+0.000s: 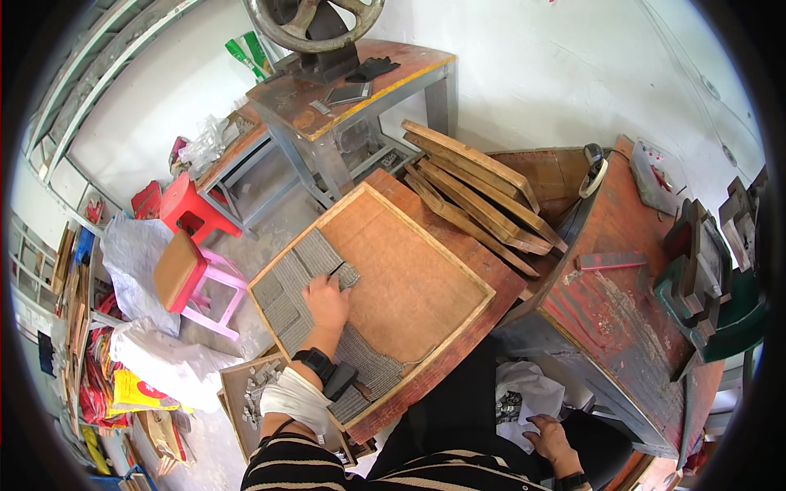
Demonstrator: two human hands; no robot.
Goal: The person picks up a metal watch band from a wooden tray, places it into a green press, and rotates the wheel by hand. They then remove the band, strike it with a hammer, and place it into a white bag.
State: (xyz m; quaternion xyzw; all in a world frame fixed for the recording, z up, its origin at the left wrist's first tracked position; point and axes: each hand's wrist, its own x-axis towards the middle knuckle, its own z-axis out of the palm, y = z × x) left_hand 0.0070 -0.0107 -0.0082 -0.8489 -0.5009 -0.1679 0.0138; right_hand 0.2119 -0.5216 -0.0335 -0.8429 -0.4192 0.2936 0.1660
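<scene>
A shallow wooden tray point(426, 237) lies tilted on a reddish board in front of me. Rows of small grey metal pieces point(286, 282) fill its left side. My left hand point(326, 301) rests flat on those rows, fingertips at the edge of the filled area near one dark piece point(347, 274). The wrist carries a black watch and a white wrap. My right hand point(550, 442) is low by my lap, fingers bent on a white cloth point(536, 391) that holds a heap of small grey pieces point(508, 407).
Stacked wooden trays point(479, 192) lean behind the board. A worn red workbench point(622, 303) stands to the right, a metal table with a wheeled press point(315, 29) at the back, pink and red stools point(192, 274) to the left, and a low tray of loose pieces point(258, 393) by my left elbow.
</scene>
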